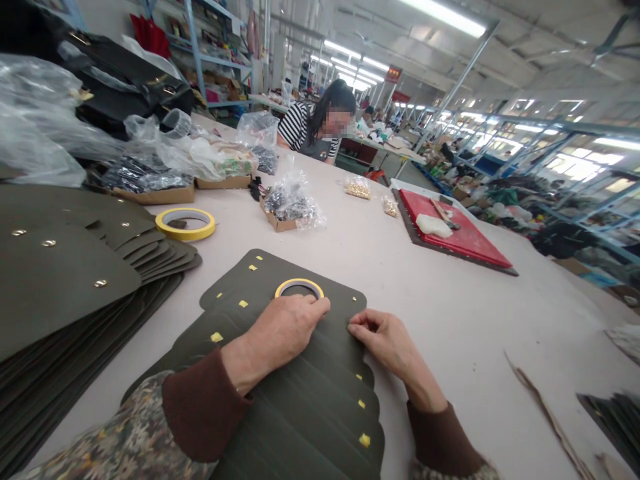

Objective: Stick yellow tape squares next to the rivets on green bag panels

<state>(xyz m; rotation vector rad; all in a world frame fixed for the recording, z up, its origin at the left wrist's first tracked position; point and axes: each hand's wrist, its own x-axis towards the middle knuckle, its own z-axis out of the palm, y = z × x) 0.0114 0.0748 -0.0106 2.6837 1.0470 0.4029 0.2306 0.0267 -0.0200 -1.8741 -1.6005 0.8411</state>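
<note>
Tape roll [299, 283] sits in curled left hand [280, 333]; right hand [387, 337] pinches.

One camera is doing all the looking here, sitting on the person's head and facing forward and down over the table [425, 320]. The sleeves [203, 403] are coming in from the bottom edge, so the left hand [285, 330] and right hand [387, 340] are showing close up, just below the middle. The stack [65, 273] is crowding the left edge, near the lens too. Past the far side a co-worker [303, 130] is appearing farther off, and ceiling lights [445, 15] are shrinking away up top. It's taking in a wide sweep, the post [459, 83] leaning outward at right.
</note>
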